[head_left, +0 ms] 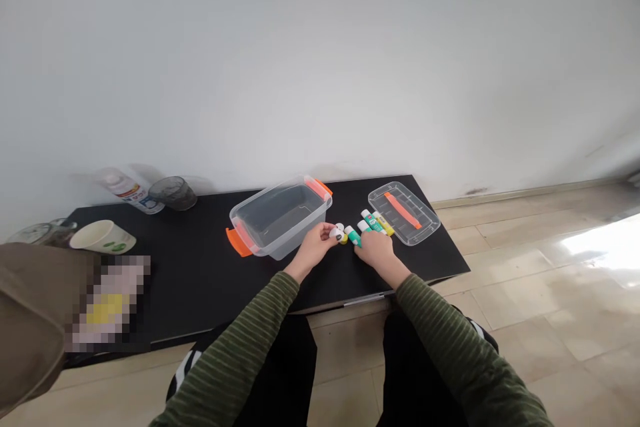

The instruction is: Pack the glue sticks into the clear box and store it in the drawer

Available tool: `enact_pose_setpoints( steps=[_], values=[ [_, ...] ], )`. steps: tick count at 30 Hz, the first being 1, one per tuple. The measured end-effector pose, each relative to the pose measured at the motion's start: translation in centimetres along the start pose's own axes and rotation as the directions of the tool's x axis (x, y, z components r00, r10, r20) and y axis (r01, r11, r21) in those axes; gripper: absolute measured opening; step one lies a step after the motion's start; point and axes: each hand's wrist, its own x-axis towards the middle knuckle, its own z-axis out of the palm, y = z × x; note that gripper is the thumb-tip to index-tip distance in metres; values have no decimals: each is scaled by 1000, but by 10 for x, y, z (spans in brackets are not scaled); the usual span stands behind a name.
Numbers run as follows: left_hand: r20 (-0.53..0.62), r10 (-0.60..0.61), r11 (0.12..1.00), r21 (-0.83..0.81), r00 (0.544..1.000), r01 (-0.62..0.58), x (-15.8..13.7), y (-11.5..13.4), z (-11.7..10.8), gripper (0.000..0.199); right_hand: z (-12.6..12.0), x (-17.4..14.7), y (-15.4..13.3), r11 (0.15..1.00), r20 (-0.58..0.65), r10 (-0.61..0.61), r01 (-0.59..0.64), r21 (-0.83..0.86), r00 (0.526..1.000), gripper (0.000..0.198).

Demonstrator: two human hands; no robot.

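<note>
While the left hand (313,247) pinches white caps (336,233), the right hand (377,251), apart, touches green sticks (353,236), closure unclear; apparent step: gathering; any lift calls for firm grip.

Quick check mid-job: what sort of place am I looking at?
Likely an ordinary indoor room, perhaps a home or office; the view doesn't settle which. It shows a black table against a plain pale wall, and a tiled floor.
</note>
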Motion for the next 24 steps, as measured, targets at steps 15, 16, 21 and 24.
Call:
enact_pose_setpoints(
  steps=[15, 16, 21, 24],
  values=[
    [118, -117, 775, -610, 986, 165, -13, 26, -5, 20, -19, -52, 5, 858, -278, -190, 297, 420, 942, 14],
    [121, -104, 787, -597, 987, 156, -14, 27, -5, 24, -18, -52, 5, 854, -277, -195, 302, 424, 941, 14],
    [71, -43, 818, -570, 997, 76, -19, 30, -5, 34, -19, -51, 7, 882, -272, -182, 279, 381, 945, 18],
    [54, -33, 841, -539, 998, 57, -21, 31, -3, 35, -19, -50, 9, 891, -267, -187, 277, 360, 945, 21]
  ],
)
